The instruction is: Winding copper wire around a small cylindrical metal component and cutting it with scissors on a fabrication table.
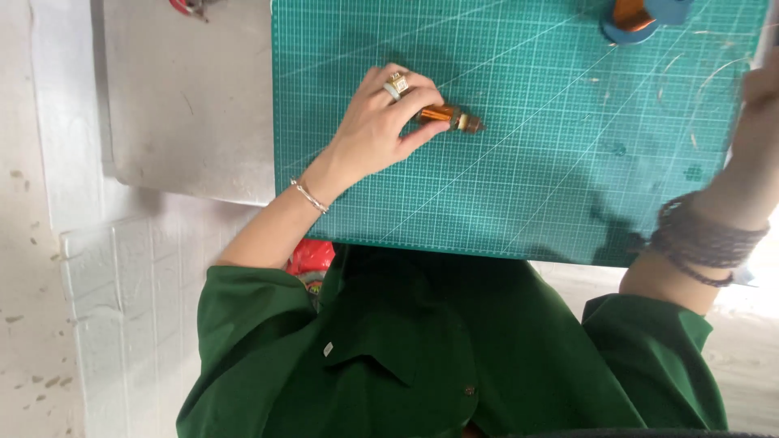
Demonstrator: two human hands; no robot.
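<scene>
My left hand (380,126) rests on a green cutting mat (527,186) and grips a small orange-brown wound spool (448,117) with a pale cap at its right end, pinched between thumb and fingers. The hand wears a ring, and a thin bracelet sits on its wrist. My right hand (763,81) is at the right edge of the view, mostly cut off. Its fingers are out of sight. Dark cord is wrapped around that wrist. I wear a dark green shirt.
A blue holder with an orange spool (641,18) stands at the mat's far edge. The mat lies on a grey table (187,105). A red tool handle (188,6) shows at the top left. Something red (311,258) lies under the table's edge.
</scene>
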